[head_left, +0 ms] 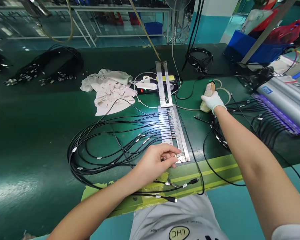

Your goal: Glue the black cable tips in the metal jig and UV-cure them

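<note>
- Left hand: bare, at the near end of the metal fixture; thumb and fingers curled close together. Whether anything is pinched between them cannot be told.
- Right hand: white-gloved, closed around a bottle, right of the fixture and well apart from it.
- Governing relation, as judged: fixture's long axis runs away from the person; left hand is the nearer, right hand lies beyond and to the right.
- Black cables loop left of the fixture, their ends entering it crosswise.
- Surface: green bench, yellow tape along the near edge.
- Surroundings: crumpled cloth far left of the fixture; silver lamp housing far right, glowing purple.
</note>
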Demonstrator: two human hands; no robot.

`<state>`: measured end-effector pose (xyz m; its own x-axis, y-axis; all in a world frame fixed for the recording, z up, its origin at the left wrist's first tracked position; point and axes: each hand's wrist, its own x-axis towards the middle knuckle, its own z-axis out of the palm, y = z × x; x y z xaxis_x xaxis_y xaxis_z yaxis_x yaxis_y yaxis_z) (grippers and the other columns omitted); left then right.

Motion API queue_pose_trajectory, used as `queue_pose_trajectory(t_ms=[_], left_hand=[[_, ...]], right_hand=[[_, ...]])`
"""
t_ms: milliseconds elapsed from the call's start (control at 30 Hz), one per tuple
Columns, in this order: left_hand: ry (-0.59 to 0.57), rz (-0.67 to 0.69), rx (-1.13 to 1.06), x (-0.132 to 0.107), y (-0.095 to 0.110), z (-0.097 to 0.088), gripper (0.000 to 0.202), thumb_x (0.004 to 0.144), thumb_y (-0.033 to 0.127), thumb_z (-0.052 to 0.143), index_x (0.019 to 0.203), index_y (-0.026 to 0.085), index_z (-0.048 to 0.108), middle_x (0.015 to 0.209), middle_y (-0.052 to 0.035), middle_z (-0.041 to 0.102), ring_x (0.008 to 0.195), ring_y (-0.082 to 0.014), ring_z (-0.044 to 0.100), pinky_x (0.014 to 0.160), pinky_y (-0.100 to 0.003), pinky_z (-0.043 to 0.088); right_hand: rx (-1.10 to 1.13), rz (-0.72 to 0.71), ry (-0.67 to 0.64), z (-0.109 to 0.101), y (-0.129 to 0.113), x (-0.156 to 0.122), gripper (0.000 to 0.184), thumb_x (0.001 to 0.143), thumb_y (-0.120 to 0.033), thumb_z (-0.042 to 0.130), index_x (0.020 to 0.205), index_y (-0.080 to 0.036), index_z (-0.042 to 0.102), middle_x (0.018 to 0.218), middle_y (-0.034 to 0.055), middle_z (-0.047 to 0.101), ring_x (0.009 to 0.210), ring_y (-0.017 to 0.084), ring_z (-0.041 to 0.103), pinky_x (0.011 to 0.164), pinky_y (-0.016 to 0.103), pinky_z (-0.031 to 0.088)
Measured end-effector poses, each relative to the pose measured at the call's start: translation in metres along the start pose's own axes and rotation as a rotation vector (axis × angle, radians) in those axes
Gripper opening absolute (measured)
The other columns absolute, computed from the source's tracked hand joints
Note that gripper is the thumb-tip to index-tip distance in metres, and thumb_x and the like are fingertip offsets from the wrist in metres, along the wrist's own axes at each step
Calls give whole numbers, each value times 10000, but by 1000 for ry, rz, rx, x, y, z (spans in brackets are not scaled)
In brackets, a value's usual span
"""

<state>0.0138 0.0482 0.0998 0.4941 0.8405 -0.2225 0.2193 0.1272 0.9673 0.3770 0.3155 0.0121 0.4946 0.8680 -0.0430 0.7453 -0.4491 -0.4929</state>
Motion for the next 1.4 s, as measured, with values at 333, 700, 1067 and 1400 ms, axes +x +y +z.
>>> queue_pose_trajectory(t_ms=[333,700,1067,1400], left_hand=[[-26,-202,-294,11,3,-3,270,802,333,759,878,154,572,649,31,611,447,-37,482,396,-140,329],[91,-156,-336,16,-8,-1,242,858,350,713,941,123,726,752,-28,665,605,-77,501,492,-193,365],[117,-116,-348,14,-10,0,213,889,326,702,916,124,761,636,-6,599,561,-64,440,474,-196,288],[169,-108,-377,16,-10,-3,217,898,326,688,983,138,755,644,-1,573,546,-69,420,487,-211,259]], right_hand=[[60,-41,14,8,6,4,872,710,-573,731,1399,-126,440,1298,243,577,1126,371,609,988,565,444],[73,-42,-24,6,3,-1,924,776,-556,696,1450,-27,349,1377,324,490,1238,379,547,1022,541,370],[103,-26,-21,-2,-2,-15,942,747,-550,748,1463,-65,373,1405,224,539,1231,318,570,1050,518,376],[226,0,-46,-5,-5,-17,1019,699,-482,728,1483,32,328,1439,245,486,1358,387,444,1080,517,282]])
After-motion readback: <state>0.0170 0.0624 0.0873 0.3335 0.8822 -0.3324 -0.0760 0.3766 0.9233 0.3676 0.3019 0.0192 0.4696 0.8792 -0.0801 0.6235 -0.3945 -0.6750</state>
